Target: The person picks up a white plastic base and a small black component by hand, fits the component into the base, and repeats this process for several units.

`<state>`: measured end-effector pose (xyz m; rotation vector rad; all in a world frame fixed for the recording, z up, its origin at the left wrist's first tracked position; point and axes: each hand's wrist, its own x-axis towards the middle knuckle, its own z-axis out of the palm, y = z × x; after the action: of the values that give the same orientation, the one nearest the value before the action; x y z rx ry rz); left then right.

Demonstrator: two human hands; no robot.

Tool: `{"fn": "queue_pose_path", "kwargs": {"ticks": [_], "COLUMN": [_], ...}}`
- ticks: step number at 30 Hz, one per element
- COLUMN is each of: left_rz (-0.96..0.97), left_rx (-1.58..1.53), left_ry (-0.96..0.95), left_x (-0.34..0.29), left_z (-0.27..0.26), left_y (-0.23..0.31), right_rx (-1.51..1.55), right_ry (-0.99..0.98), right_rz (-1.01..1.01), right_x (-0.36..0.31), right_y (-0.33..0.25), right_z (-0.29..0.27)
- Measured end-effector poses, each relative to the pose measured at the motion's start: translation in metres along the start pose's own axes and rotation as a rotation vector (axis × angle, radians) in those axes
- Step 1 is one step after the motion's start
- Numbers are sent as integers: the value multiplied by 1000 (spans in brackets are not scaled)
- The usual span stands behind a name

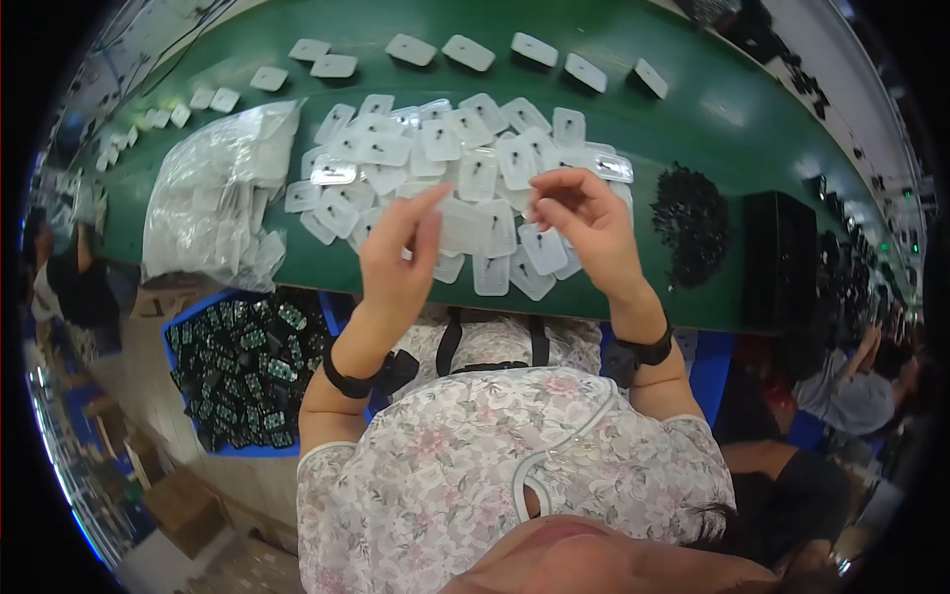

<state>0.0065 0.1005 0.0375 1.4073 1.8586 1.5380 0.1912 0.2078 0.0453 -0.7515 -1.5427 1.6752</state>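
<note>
My left hand (401, 243) is closed, thumb and index finger at the edge of a translucent rectangular plastic cover (465, 228) above a pile. My right hand (594, 228) has its fingers curled into a pinch just right of that cover; whatever lies between the fingertips is too small to make out. Under and around both hands spreads a heap of similar translucent covers (381, 148), many with a small black part at the middle. To the right lies a mound of small black parts (690, 223).
A large clear plastic bag (218, 193) of pieces lies left on the green table (633, 30). White rectangular pieces (411, 49) line the far side. A black box (779, 257) stands at the right. Below left, a blue bin (247, 450) holds circuit boards. Other people sit nearby.
</note>
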Motion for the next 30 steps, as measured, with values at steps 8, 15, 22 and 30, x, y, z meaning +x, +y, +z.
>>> {"fn": "queue_pose_path", "kwargs": {"ticks": [8, 15, 22, 30], "left_rz": [271, 261, 245, 159], "left_rx": [52, -2, -84, -198], "left_ry": [-211, -288, -293, -234], "left_x": [7, 3, -2, -6], "left_z": [42, 68, 73, 75], "left_y": [19, 22, 15, 10], "right_rx": [235, 142, -56, -97], "right_ry": [-47, 139, 38, 77], "right_rz": [73, -59, -85, -156], "right_x": [-15, -24, -28, -35], "right_y": [13, 5, 5, 18], "right_z": [-11, -13, -21, -23]}}
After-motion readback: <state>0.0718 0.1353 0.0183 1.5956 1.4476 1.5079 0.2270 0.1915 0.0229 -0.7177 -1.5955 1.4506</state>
